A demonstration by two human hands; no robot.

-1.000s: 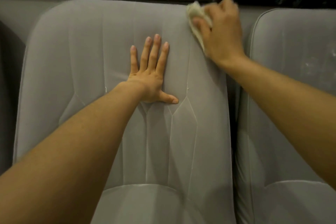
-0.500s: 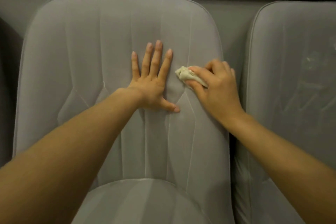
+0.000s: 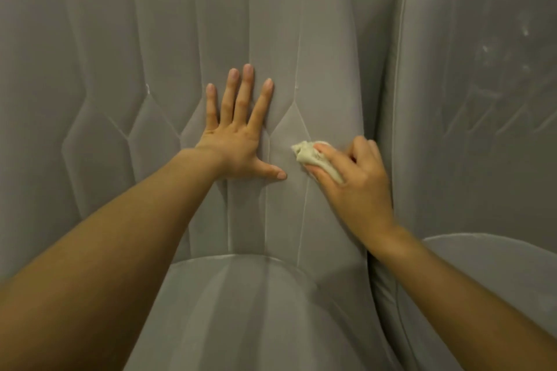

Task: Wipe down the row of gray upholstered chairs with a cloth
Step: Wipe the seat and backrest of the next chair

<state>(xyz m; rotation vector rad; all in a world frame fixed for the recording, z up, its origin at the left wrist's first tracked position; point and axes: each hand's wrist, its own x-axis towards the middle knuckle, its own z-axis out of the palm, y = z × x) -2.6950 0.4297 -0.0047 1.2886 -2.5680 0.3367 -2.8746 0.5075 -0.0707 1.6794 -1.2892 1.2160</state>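
Gray fabric fills the view from edge to edge: a gray upholstered chair (image 3: 144, 39) with a panelled backrest is seen front and centre, its stitched seams (image 3: 301, 117) drawn down in long angled lines, and its rounded seat cushion (image 3: 241, 325) is seen below. A second gray upholstered chair (image 3: 470, 141) is set just beside it on the right, and the two are parted by a narrow shadowed gap (image 3: 381, 75). On the middle of the first chair's backrest the left hand (image 3: 238, 141) is laid flat, palm to the fabric, with the fingers (image 3: 241, 93) stretched straight upward and the thumb (image 3: 272, 173) splayed out to the right; nothing is held in it. Just to the right of that thumb, and apart from it, a small crumpled cream-coloured cloth (image 3: 313, 156) is held against the backrest, low on its right-hand panel near the chair's edge. It is gripped by the right hand (image 3: 358, 187), whose fingers are curled round it so that only the bunched end is left showing at the front. Both bare forearms are seen reaching in from the bottom corners. On the second chair's backrest, faint pale marks (image 3: 494, 54) are picked out high up.
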